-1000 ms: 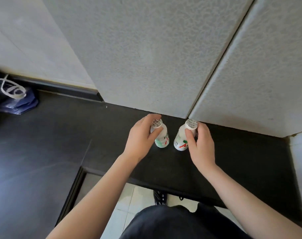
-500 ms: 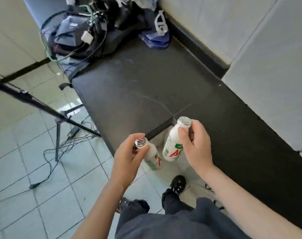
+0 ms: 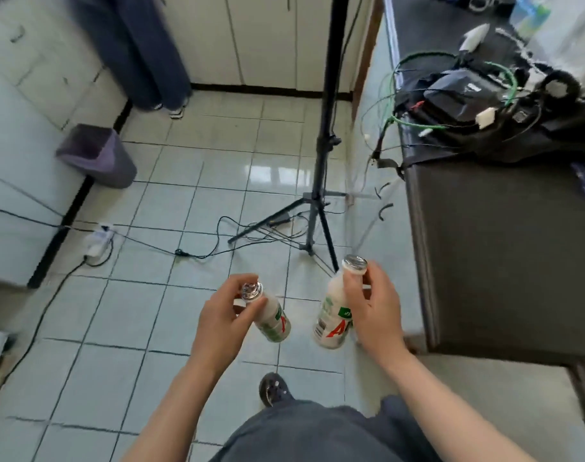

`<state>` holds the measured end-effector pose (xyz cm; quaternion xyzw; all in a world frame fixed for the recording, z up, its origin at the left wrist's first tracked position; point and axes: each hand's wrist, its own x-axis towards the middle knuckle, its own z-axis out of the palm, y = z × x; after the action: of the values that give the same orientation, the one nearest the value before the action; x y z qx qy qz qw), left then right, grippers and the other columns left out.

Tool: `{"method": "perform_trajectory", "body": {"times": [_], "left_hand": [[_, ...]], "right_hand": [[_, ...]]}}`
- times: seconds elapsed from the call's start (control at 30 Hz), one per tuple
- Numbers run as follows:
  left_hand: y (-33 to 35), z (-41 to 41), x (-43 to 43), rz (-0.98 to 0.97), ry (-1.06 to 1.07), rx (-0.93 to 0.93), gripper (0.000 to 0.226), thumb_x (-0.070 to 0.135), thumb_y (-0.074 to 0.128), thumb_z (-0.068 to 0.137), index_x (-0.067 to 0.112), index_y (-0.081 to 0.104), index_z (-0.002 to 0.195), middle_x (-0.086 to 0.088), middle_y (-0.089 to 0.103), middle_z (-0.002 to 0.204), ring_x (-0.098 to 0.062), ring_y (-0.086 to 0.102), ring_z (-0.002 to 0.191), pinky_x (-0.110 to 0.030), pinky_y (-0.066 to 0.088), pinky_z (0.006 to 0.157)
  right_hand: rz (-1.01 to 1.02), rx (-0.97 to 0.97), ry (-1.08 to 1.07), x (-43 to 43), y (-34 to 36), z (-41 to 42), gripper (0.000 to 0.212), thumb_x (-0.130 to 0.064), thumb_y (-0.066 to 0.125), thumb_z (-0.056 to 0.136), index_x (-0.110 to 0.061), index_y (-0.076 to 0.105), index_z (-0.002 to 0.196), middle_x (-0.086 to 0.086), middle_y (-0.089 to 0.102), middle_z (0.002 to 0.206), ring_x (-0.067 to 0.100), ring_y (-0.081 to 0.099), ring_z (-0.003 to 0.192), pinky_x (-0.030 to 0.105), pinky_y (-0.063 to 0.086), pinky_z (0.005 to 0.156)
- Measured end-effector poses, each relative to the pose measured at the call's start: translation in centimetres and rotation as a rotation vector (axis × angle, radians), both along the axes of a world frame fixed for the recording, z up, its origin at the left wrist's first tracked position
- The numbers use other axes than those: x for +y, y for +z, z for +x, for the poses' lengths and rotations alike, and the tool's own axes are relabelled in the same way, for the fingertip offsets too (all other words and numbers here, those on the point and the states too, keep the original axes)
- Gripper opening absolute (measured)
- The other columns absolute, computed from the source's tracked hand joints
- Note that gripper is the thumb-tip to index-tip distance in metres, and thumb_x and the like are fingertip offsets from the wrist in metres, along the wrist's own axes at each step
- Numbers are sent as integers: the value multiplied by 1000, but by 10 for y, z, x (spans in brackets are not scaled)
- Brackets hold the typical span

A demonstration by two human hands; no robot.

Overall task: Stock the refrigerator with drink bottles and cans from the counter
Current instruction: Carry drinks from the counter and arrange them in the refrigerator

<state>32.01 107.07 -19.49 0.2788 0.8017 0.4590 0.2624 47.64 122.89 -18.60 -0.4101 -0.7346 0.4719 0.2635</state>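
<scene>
I carry two small white drink bottles with foil caps and red and green labels over the tiled floor. My left hand [image 3: 222,320] grips the left bottle [image 3: 273,320] near its neck. My right hand [image 3: 376,310] grips the right bottle [image 3: 331,316] just under its cap. Both bottles hang in the air, a little apart, in front of my body. The black counter [image 3: 504,248] lies to my right. No refrigerator shows in this view.
A black tripod [image 3: 318,198] stands on the floor ahead, with cables and a power strip [image 3: 97,241] around it. A purple bin [image 3: 97,155] sits at the left wall. A dark bag with green wires [image 3: 478,108] lies on the counter. Another person's legs [image 3: 151,51] stand at the back.
Both bottles were lifted off the counter by the wall. My view has turned left, away from the counter, and the bottles are now over the tiled floor.
</scene>
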Motion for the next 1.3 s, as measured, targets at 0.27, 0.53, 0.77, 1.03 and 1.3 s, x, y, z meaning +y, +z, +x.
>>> {"method": "perform_trajectory", "body": {"times": [0.27,0.53,0.77,1.03,1.3], "left_hand": [[12,-110,-97,22,329,54,34,20,67,85,50,56,99,32,59,100,7,57,93,-13,48,68],[0,-164,-155,-6,590,5,40,18,66,87,55,54,96,26,61,99,5,57,95,-15,50,71],[20,-254,-206,-19,853,35,39,20,66,86,55,55,98,27,59,99,5,57,90,-11,49,68],[39,-332,-271,53,1130,194,35,21,66,85,51,54,100,29,58,101,8,54,99,-10,49,74],[30,-388,-405,122,1363,257,38,13,66,86,48,56,97,32,59,96,9,55,90,-5,45,63]], "right_hand": [[21,58,288,-57,6,-160,28,-54,43,84,-28,49,78,-10,51,72,1,47,66,10,37,59],[58,35,560,-94,2,-286,19,-44,50,93,-27,54,83,-6,57,73,8,51,66,26,43,59],[-44,100,732,-139,11,-436,13,-46,51,91,-35,52,84,-11,59,75,2,53,64,17,43,53],[-60,147,1020,-221,36,-571,19,-45,47,90,-28,55,97,-10,59,84,7,57,74,20,46,59],[-96,167,1143,-353,34,-652,10,-25,48,96,-28,51,88,-24,58,80,-8,53,67,8,44,57]]}}
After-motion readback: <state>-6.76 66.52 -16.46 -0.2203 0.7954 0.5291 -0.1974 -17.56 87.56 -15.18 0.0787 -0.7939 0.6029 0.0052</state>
